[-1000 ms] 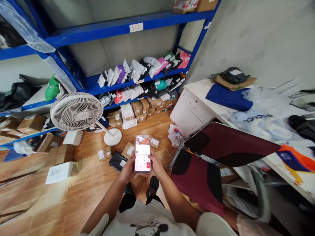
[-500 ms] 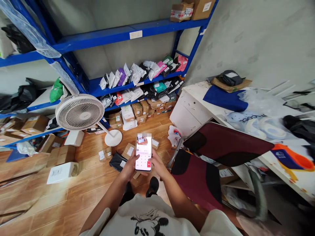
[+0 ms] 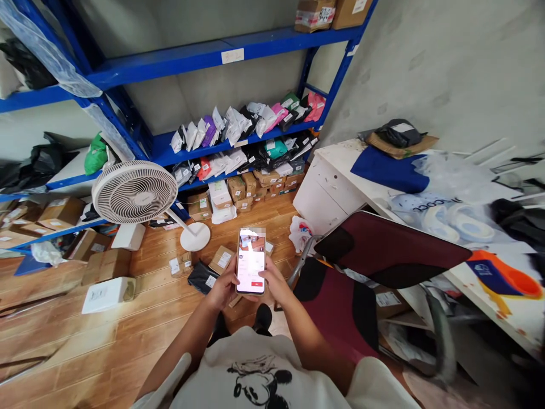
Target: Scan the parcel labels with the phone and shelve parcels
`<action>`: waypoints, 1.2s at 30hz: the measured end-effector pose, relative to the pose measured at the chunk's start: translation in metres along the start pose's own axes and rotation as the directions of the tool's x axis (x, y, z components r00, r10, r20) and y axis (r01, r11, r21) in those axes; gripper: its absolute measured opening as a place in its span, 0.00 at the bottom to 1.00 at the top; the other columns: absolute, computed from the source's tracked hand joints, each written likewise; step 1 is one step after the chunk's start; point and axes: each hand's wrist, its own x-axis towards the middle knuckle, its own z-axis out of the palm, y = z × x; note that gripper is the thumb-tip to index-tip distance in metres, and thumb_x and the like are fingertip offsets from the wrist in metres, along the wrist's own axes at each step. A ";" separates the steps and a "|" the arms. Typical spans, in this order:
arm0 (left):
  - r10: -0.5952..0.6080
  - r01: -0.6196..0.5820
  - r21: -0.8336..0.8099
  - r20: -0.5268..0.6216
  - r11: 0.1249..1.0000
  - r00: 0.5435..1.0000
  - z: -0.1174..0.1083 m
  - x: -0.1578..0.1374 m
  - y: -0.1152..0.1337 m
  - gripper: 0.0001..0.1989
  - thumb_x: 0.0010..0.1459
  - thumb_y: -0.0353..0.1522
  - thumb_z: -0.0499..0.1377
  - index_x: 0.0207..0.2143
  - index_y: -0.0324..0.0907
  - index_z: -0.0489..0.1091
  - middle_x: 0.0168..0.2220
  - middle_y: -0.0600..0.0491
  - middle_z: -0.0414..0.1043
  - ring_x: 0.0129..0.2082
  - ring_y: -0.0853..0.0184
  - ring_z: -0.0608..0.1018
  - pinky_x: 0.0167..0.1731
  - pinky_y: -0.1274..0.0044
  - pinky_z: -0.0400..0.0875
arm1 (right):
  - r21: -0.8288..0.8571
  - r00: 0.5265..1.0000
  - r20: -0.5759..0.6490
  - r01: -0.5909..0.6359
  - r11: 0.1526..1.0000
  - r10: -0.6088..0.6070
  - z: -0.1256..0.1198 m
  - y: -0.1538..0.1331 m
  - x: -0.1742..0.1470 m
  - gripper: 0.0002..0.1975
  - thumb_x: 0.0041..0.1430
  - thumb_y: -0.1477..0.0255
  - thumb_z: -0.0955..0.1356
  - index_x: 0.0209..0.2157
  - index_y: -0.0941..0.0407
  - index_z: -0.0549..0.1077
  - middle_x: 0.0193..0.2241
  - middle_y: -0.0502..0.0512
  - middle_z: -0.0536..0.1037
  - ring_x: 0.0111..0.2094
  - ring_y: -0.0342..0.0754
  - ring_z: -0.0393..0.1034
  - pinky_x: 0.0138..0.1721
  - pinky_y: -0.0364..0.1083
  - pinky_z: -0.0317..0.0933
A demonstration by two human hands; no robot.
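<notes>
Lower centre: our left hand (image 3: 223, 288) and right hand (image 3: 275, 279) are gripping a lit phone (image 3: 251, 262) | Left: a white fan (image 3: 135, 192) is standing

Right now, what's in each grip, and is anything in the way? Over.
Left grip, right grip: both holding one smartphone. Smartphone lit. Maroon-and-black chair close on the right, not blocking the smartphone.

Wooden floor (image 3: 157, 318), blue shelf (image 3: 159, 149).
Fan (image 3: 136, 196) and black package (image 3: 198, 276) are supported by floor; labelled bags (image 3: 234, 125) are carried by shelf.
</notes>
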 end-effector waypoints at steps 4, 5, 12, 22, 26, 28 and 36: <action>-0.015 0.015 0.002 0.039 1.000 0.999 0.016 0.009 -0.004 0.53 0.38 0.24 0.53 0.69 0.53 0.44 0.62 0.51 0.65 0.56 0.49 0.72 0.47 0.59 0.75 | 0.021 1.000 0.023 -0.006 1.000 0.005 -0.014 -0.015 -0.002 0.24 0.41 0.75 0.67 0.44 0.50 0.74 0.40 0.48 0.82 0.43 0.55 0.74 0.46 0.52 0.67; -0.017 0.017 -0.002 0.046 1.000 0.999 0.020 0.011 -0.006 0.53 0.38 0.24 0.53 0.69 0.52 0.44 0.61 0.51 0.65 0.56 0.49 0.72 0.47 0.59 0.75 | 0.011 1.000 0.030 -0.006 1.000 0.006 -0.018 -0.018 -0.003 0.24 0.41 0.76 0.68 0.45 0.50 0.74 0.40 0.48 0.82 0.43 0.55 0.74 0.45 0.52 0.67; 0.000 0.001 -0.015 0.022 1.000 1.000 0.038 0.028 -0.022 0.51 0.39 0.25 0.53 0.69 0.52 0.46 0.63 0.51 0.62 0.56 0.49 0.71 0.48 0.57 0.75 | 0.019 0.999 0.040 0.003 1.000 -0.004 -0.043 -0.031 -0.007 0.22 0.44 0.75 0.71 0.45 0.50 0.74 0.40 0.48 0.82 0.42 0.53 0.75 0.44 0.50 0.68; -0.044 0.044 -0.011 0.010 0.999 0.999 0.050 0.048 -0.044 0.47 0.41 0.25 0.54 0.67 0.49 0.50 0.60 0.50 0.66 0.56 0.50 0.71 0.48 0.60 0.75 | 0.082 1.000 -0.025 -0.014 0.997 0.016 -0.077 -0.023 -0.007 0.16 0.51 0.66 0.73 0.42 0.52 0.73 0.38 0.50 0.82 0.38 0.52 0.77 0.42 0.51 0.71; -0.068 0.068 0.002 0.010 0.998 0.998 0.048 0.058 -0.057 0.46 0.41 0.27 0.55 0.66 0.51 0.53 0.59 0.51 0.68 0.54 0.53 0.72 0.46 0.66 0.75 | 0.071 0.999 0.024 -0.025 0.997 0.024 -0.095 -0.013 -0.016 0.30 0.40 0.72 0.78 0.47 0.51 0.71 0.41 0.51 0.82 0.41 0.53 0.77 0.42 0.50 0.70; -0.165 0.162 0.062 0.042 0.985 0.985 0.043 0.064 -0.064 0.43 0.44 0.30 0.56 0.65 0.54 0.53 0.59 0.51 0.68 0.51 0.54 0.74 0.41 0.66 0.76 | 0.159 0.999 0.031 -0.045 0.986 0.041 -0.102 -0.007 -0.020 0.35 0.37 0.74 0.79 0.50 0.50 0.71 0.43 0.51 0.82 0.43 0.53 0.77 0.44 0.49 0.70; -0.415 0.458 0.329 -0.195 0.826 0.889 -0.010 0.126 -0.093 0.30 0.53 0.37 0.60 0.60 0.49 0.65 0.34 0.51 0.73 0.34 0.63 0.75 0.28 0.75 0.73 | 0.502 0.920 -0.311 -0.053 0.863 0.237 -0.139 0.019 -0.027 0.21 0.46 0.55 0.72 0.40 0.53 0.78 0.36 0.55 0.85 0.39 0.61 0.80 0.46 0.59 0.69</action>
